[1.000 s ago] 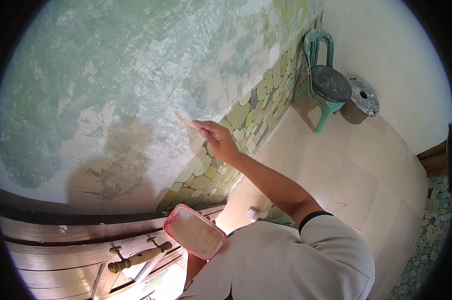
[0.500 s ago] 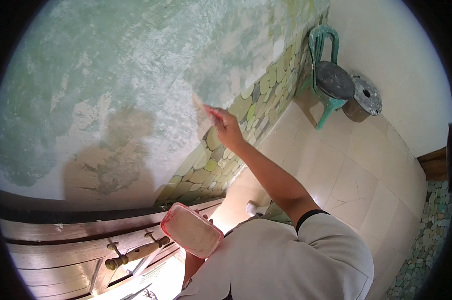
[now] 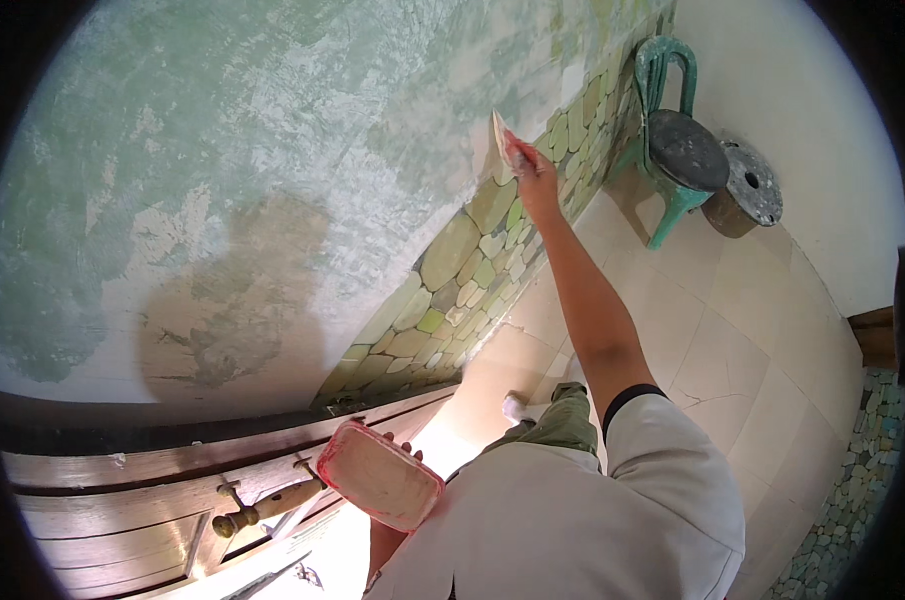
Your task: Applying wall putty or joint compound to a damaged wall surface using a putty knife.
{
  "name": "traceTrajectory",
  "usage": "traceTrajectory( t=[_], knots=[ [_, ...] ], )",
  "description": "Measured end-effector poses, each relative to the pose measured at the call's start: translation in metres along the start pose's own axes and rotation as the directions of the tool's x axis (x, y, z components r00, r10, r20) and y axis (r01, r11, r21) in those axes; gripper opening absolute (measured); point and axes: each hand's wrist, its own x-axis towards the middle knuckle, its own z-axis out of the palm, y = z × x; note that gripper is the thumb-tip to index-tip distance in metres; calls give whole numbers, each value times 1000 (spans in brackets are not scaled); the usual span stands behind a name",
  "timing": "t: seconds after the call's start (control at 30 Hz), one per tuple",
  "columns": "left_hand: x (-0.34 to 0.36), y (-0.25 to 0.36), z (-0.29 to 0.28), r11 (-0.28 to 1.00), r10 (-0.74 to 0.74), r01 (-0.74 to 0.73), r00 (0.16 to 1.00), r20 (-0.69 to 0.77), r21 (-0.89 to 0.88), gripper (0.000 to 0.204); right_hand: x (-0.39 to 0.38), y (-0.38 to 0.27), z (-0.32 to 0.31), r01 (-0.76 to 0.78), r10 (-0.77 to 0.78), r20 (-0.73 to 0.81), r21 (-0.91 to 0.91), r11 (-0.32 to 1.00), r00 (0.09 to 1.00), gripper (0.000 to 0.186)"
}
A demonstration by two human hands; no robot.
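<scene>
My right hand (image 3: 539, 185), arm stretched out, is closed round the red handle of a putty knife (image 3: 502, 136). Its pale blade is at the patchy green-and-white wall (image 3: 303, 120), just above the border of stone tiles (image 3: 453, 250). Down by my waist, my left hand (image 3: 411, 449) supports a red-rimmed rectangular tray (image 3: 331, 447) from beneath. A pale, smooth paste (image 3: 383, 480) covers the tray's inside. Only the fingertips of that hand show past the tray's edge; its palm is hidden.
A wooden door (image 3: 103, 525) with a turned handle (image 3: 273, 503) lies close to the tray on the left. A green plastic chair (image 3: 673, 190) with a dark round lid on its seat stands at the far right, beside a paint-spattered bucket (image 3: 748, 190). Beige tiles cover the floor (image 3: 713, 330).
My right hand has carried the putty knife up and to the right along the wall, straightening the arm. The tray in my left hand has barely shifted.
</scene>
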Motion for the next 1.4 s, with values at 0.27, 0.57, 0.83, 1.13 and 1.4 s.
traceTrajectory(
  t=[0.27,0.57,0.83,1.13,1.4],
  knots=[
    [-5,-6,1,998,54,-51,990,-132,20,78,-139,-29,97,-77,63,168,82,994,984,28],
    [-5,-6,5,997,67,-57,982,-179,59,77,-123,-27,63,-17,17,-12,6,1000,1000,33],
    [-3,-17,16,993,57,-41,988,-146,110,73,-178,-51,154,194,-164,116,-330,924,980,44],
    [1,-18,28,992,58,-37,982,-179,117,73,-113,24,47,-135,114,-230,-77,988,967,26],
    [10,-28,-25,966,23,78,923,384,-245,78,-145,-17,102,-436,420,121,311,844,900,25]
  ],
)
